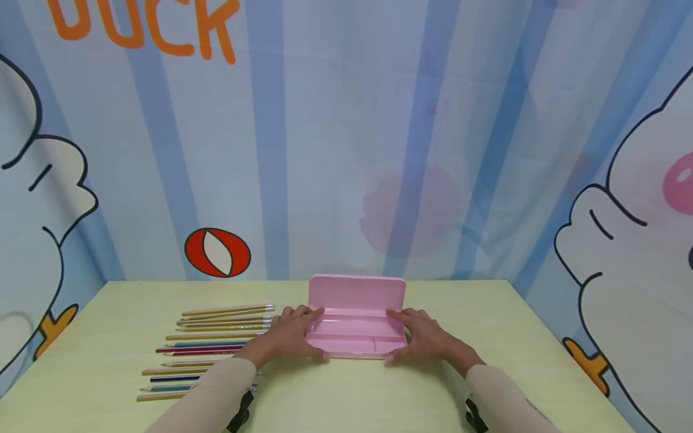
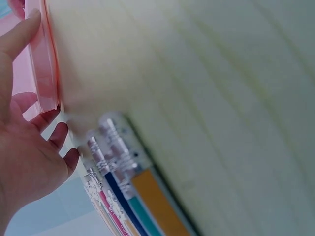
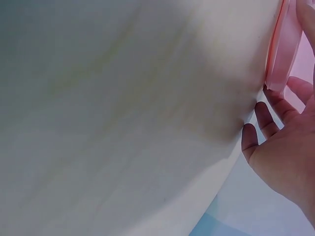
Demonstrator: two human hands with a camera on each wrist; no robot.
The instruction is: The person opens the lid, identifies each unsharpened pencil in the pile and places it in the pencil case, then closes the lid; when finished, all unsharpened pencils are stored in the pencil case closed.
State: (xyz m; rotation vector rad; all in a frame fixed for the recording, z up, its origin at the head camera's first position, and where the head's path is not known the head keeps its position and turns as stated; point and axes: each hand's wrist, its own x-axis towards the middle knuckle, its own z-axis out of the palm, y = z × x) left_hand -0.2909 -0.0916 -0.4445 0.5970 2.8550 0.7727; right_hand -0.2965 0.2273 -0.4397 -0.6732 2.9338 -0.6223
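Pinching open pink case [image 1: 346, 326] by its ends between thumbs and fingers of left hand [image 1: 292, 335] and right hand [image 1: 426, 338]. Holding it on pale table [image 1: 352, 397], with lid [image 1: 357, 291] raised, just right of laid-out pencils [image 1: 200, 349].

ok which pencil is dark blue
The third pencil counting from the near side, just beyond the teal pencil; no other visible pencil shares that dark blue.
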